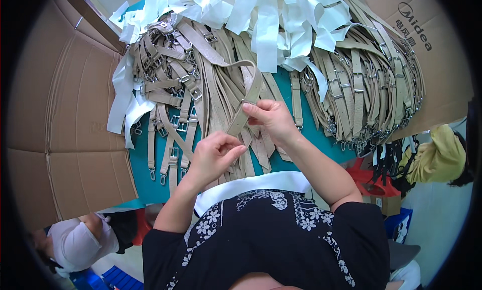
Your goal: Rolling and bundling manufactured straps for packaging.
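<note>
A beige strap (253, 86) with small punched holes loops up from the pile and comes down between my hands. My right hand (273, 120) pinches it at a small metal buckle or loop, thumb against fingers. Lower and to the left, my left hand (213, 154) is curled at the strap's lower stretch, its thumb pointing right; the strap's end is hidden behind the fingers. Beneath both hands lie many loose flat beige straps (216, 99). To the left is a tangled heap of straps with buckles and clips (163, 64).
A thick bundle of buckled straps (361, 84) hangs over the teal table's (286, 91) right side. White strips (266, 33) cover the back. Cardboard walls stand left (75, 109) and right (442, 84). Other people are at lower left (83, 245) and right (437, 157).
</note>
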`<state>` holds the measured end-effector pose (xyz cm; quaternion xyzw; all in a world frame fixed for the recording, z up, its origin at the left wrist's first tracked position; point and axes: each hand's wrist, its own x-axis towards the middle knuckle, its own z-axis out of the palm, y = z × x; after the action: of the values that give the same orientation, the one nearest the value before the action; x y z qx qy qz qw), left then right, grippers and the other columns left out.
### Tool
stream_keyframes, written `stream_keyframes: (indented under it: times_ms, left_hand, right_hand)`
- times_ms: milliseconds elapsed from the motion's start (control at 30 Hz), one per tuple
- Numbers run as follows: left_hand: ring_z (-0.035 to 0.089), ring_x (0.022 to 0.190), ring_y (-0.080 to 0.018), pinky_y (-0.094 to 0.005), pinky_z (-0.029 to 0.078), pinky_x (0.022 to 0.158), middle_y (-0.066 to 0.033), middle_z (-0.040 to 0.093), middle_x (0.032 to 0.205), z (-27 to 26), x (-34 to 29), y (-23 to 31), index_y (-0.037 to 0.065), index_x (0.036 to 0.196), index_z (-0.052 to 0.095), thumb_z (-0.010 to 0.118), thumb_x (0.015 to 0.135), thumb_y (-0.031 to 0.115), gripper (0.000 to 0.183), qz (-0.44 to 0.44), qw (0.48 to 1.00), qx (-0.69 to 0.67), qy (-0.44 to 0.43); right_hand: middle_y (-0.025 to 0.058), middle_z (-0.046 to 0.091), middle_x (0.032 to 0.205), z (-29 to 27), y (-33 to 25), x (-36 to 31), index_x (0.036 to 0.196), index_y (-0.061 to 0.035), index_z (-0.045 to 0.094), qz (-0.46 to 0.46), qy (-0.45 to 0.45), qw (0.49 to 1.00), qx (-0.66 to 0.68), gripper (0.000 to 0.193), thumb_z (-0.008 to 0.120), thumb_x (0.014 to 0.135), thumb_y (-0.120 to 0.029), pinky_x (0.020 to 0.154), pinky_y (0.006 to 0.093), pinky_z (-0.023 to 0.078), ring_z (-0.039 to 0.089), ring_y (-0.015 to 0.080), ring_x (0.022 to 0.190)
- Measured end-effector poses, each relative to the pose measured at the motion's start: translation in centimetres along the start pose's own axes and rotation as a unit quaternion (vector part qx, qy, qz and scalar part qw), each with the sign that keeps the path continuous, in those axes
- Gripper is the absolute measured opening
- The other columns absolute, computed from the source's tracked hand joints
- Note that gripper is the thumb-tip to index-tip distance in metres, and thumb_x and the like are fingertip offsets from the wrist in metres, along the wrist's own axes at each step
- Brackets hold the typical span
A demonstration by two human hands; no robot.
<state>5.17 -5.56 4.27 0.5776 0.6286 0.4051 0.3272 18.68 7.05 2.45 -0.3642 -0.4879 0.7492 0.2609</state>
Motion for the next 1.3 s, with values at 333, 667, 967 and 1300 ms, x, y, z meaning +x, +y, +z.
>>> stream_keyframes:
  times_ms: [333, 667, 967, 1300]
  left_hand:
    - [0.039, 0.051, -0.0015, -0.0172, 0.032, 0.046, 0.0056, 0.051, 0.063, -1.9, 0.0, 0.8, 0.001, 0.080, 0.060, 0.073, 0.071, 0.007, 0.017, -0.102, 0.989, -0.034, -0.097]
    - [0.048, 0.055, -0.0051, -0.0191, 0.037, 0.048, -0.0006, 0.055, 0.066, -3.9, 4.5, 0.4, 0.001, 0.074, 0.062, 0.072, 0.069, 0.001, 0.011, 0.115, 0.981, -0.116, 0.101]
    - [0.049, 0.053, -0.0104, -0.0232, 0.038, 0.048, -0.0047, 0.055, 0.059, -4.5, 4.1, 0.8, 0.000, 0.073, 0.062, 0.072, 0.070, 0.010, 0.014, 0.041, 0.996, 0.079, -0.001]
    - [0.054, 0.054, -0.0297, -0.0362, 0.042, 0.049, -0.0125, 0.052, 0.063, -0.1, 1.2, -1.0, 0.004, 0.069, 0.051, 0.063, 0.078, 0.020, 0.022, 0.129, 0.963, 0.226, 0.075]
  right_hand:
    - [-0.0001, 0.058, 0.064, 0.1, -1.6, 0.9, 0.074, -0.0010, 0.061, -0.124, -0.020, 0.990, -0.062, 0.027, 0.066, 0.081, -0.027, 0.053, 0.0192, 0.043, 0.052, 0.0045, 0.057]
    - [-0.0004, 0.056, 0.066, 1.3, -1.0, 0.8, 0.070, -0.0068, 0.054, -0.020, -0.094, 0.993, -0.074, 0.021, 0.060, 0.084, -0.022, 0.055, 0.0206, 0.045, 0.053, 0.0062, 0.057]
    - [-0.0004, 0.056, 0.066, 1.6, -1.0, 1.2, 0.071, -0.0058, 0.055, -0.015, -0.089, 0.993, -0.071, 0.021, 0.060, 0.083, -0.021, 0.053, 0.0200, 0.044, 0.053, 0.0069, 0.057]
    - [0.0006, 0.059, 0.065, 1.3, -0.7, 1.8, 0.071, -0.0082, 0.057, 0.024, -0.022, 0.999, 0.002, 0.024, 0.061, 0.083, -0.028, 0.053, 0.0217, 0.046, 0.054, 0.0067, 0.053]
